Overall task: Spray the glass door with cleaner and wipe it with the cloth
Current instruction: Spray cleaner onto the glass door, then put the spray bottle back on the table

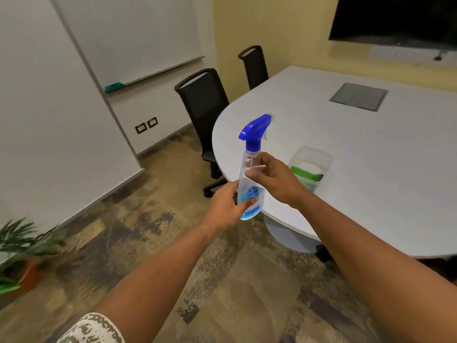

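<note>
The spray bottle stands nearly upright in the air at the bench edge. The left hand grips its base, the right hand pinches the shoulder just below the blue trigger head, so it looks the nearer grip for spraying.

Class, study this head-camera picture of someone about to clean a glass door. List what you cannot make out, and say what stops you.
- Glass door: not in the head view at all.
- Spray bottle label: too small, partly covered by the left hand and right hand.
- Cloth in the clear tub: only a green and white shape shows through the wall.
- Potted plant: cut off by the left edge.
</note>
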Motion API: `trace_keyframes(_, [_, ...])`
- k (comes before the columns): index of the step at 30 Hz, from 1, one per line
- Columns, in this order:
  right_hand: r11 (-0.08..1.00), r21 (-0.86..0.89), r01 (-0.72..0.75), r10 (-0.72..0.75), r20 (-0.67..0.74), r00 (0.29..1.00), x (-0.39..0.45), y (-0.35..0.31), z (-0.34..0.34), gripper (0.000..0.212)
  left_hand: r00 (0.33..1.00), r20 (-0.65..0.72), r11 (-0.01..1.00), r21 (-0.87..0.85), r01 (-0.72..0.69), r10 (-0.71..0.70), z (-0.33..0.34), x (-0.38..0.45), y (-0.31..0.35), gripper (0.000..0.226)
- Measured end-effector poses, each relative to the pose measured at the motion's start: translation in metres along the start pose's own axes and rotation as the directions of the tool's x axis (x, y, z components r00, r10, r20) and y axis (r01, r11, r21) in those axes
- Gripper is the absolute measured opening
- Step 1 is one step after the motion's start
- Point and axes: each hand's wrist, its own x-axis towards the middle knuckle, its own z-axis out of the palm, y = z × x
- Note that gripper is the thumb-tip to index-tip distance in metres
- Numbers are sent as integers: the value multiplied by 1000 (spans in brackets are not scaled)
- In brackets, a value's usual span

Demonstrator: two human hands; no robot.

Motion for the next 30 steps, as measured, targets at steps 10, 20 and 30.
trace_keyframes(10, [978, -51, -204, 201, -57, 978, 20, 94, -115, 43, 966, 248, 997, -44, -59, 68, 80, 121, 22, 56])
trace_keyframes(20, [950, -69, -306, 276, -280, 920, 49, 167, -227, 44, 946, 286, 980, 75, -182, 154, 194, 235, 67, 51])
trace_keyframes(30, [901, -86, -424, 340, -466, 817, 76, 230, -277, 46, 942, 333, 994, 77, -72, 43, 284, 311, 89, 55])
